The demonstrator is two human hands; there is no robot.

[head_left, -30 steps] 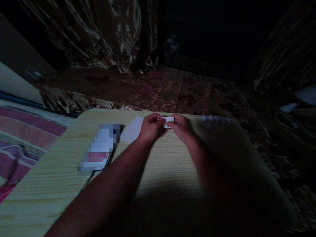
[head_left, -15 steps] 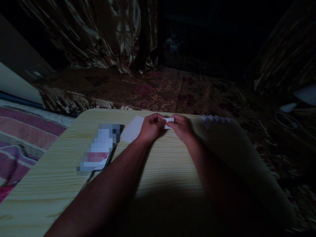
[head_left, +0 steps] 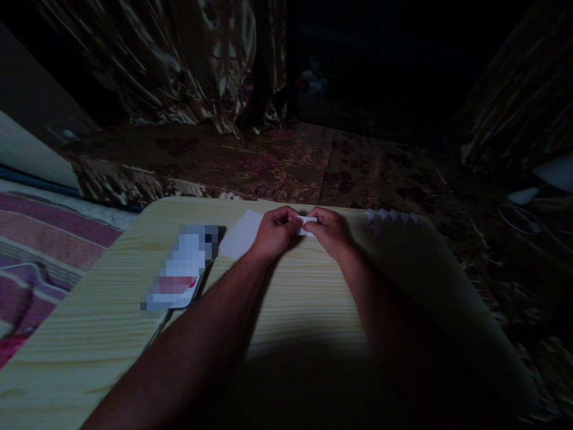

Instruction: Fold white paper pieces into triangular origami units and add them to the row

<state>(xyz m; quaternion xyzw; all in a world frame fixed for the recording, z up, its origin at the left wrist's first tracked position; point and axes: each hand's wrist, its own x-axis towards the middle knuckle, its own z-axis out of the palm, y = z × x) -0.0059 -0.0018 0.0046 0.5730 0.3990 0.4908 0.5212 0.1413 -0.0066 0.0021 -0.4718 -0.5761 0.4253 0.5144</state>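
Between my two hands, near the far edge of the table, is a small piece of folded white paper [head_left: 308,225]. My left hand [head_left: 278,229] pinches its left end, thumb on top and fingers curled behind. On the right end, my right hand [head_left: 329,229] grips it the same way, with the thumb tip close to the left one. A sheet of white paper [head_left: 240,235] lies flat just left of my left hand. Right of my right hand, several small folded paper pieces [head_left: 394,217] stand in a row, with one more piece [head_left: 376,230] in front of them.
A phone [head_left: 185,269], its screen blurred out, lies on the left of the wooden table [head_left: 308,298], with a cable [head_left: 159,328] running from its near end. Striped bedding [head_left: 40,239] is at the left. Patterned cloth and curtains [head_left: 215,71] are beyond the table.
The paper between my hands has tilted slightly, and my thumbs have shifted a little on it. Both hands stay in nearly the same place.
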